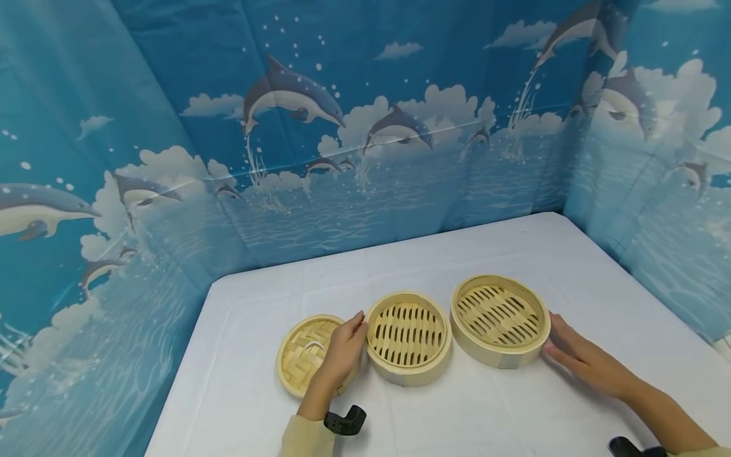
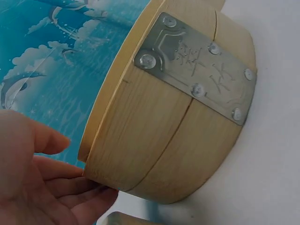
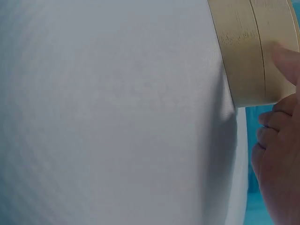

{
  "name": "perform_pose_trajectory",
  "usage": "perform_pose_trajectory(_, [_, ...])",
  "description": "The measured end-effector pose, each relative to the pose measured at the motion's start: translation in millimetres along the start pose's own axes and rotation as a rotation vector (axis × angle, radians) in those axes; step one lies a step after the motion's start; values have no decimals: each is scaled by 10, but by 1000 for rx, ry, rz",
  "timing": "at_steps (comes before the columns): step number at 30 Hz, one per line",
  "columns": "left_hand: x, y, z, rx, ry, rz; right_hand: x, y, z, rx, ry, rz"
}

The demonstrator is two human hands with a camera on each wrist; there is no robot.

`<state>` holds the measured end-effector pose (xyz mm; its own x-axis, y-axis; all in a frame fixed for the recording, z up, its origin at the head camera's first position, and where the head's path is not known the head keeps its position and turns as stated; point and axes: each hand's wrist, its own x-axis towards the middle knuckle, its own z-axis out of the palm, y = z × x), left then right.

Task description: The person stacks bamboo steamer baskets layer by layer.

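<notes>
Blue curtains printed with leaping dolphins (image 1: 365, 209) hang behind and to both sides of a table spread with a white cloth (image 1: 485, 412). At its near side, the left hand (image 1: 342, 346) touches the left wall of a round, pale bamboo steamer basket with a slatted floor (image 1: 408, 333); its thumb stands apart from the fingers, which are not wrapped round the wall. Farther right, the right hand (image 1: 588, 362) rests against the right side of a second round bamboo basket (image 1: 499, 315), thumb on the wall and fingers slightly bent, not closed round it. Both baskets sit side by side on the cloth, the second a little farther off; whether they touch is hard to make out.

Left of them lies a round woven bamboo lid (image 1: 302, 374) with a white loop handle (image 1: 313, 346), partly hidden by the left hand and wrist. A black wristband (image 1: 345, 420) and pale yellow sleeve (image 1: 305, 438) follow, the sleeve cut off at the near edge.

Only the left wrist view shows clearly the riveted, engraved grey metal plate (image 2: 197, 68) on the first basket. The right wrist view crops the second basket but reveals the thumb on its wall.
</notes>
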<state>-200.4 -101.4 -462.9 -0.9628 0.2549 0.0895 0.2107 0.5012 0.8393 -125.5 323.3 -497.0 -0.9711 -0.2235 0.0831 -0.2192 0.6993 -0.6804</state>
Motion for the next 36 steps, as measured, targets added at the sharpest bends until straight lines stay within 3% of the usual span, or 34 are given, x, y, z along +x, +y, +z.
perform_pose_trajectory(10, [113, 59, -47, 108, -102, 0, 15, 115, 73, 43, 4, 29])
perform_pose_trajectory(18, [205, 100, -75, 203, -150, 65, 45, 124, 92, 51, 0, 36])
perform_pose_trajectory(24, [235, 143, -84, 197, -198, 56, 41, 146, 101, 56, 3, 51])
perform_pose_trajectory(30, [261, 126, -63, 200, -193, 61, 33, 176, 106, 53, 17, 46])
perform_pose_trajectory(36, [266, 116, -39, 251, -142, 89, 36, 182, 105, 49, 27, 38])
